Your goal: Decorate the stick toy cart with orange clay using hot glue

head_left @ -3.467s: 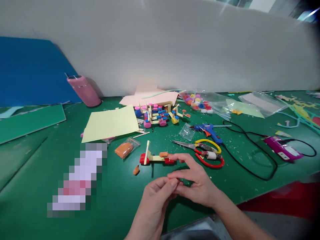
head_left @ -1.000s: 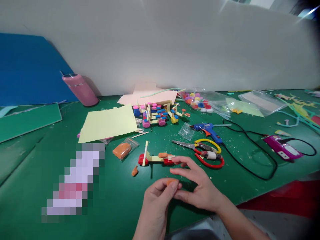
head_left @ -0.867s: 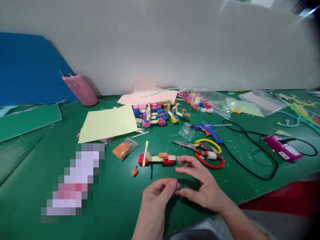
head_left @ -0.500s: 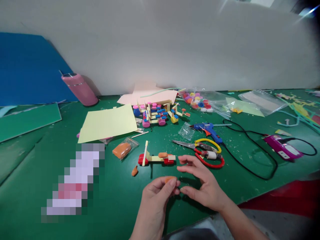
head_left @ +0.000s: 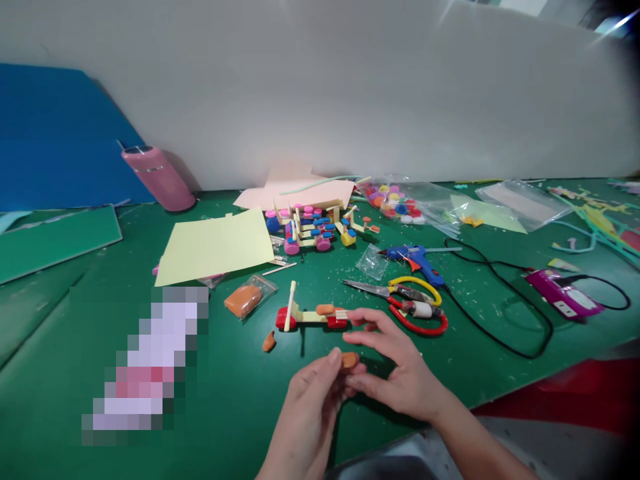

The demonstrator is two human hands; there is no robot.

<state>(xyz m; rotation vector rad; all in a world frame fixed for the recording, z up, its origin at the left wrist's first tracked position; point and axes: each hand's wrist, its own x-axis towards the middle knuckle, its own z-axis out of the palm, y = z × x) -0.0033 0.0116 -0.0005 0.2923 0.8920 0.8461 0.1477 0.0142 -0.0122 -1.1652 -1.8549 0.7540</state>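
Observation:
Near the table's front edge, a small orange clay piece (head_left: 349,361) is pinched between the thumb and fingers of my left hand (head_left: 315,390). My right hand (head_left: 400,367) is beside it with fingers apart; its thumb comes close to the left fingertips, and I cannot tell if they touch. Just beyond the hands stands a little stick-built car (head_left: 313,318) with red wheels, an upright stick and an orange clay piece on top. A torn scrap of orange clay (head_left: 269,341) lies left of it. Behind that is a clay block (head_left: 243,301) in clear wrapping.
Scissors (head_left: 415,293) with red and yellow handles and a blue glue gun (head_left: 415,259) lie to the right. Its black cord runs near a purple power strip (head_left: 565,295). Several finished cars (head_left: 310,230), yellow paper (head_left: 215,247) and a pink tumbler (head_left: 160,179) stand behind.
The clay piece has turned and shows more in my left fingertips, whose thumb has shifted. My right hand has moved slightly left, toward the left hand.

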